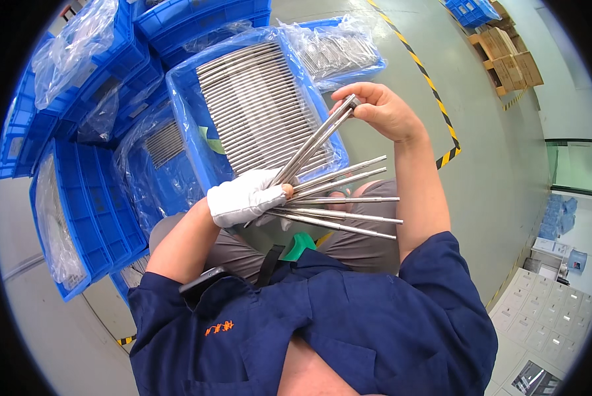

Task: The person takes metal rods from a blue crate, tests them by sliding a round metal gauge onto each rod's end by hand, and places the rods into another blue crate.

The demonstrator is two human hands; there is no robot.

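Note:
My left hand (246, 197), in a white glove with a bare thumb tip, is closed round a fanned bundle of thin silver metal rods (339, 214). Their stepped ends spread out to the right above my lap. Bare and ungloved, my right hand (382, 111) pinches the upper ends of a few rods (315, 142) that slant up from the left hand's grip. Just beyond both hands is a blue plastic crate (189, 115) lined with clear film. Inside it, many similar rods (253, 99) lie side by side in a flat layer.
Blue crates (84, 198) with plastic film are stacked at the left. Another film-lined crate (348, 82) of rods sits behind the main one. Yellow-black tape (424, 72) marks the grey floor. Cardboard boxes (507, 63) stand far right; pale lockers (540, 307) are at lower right.

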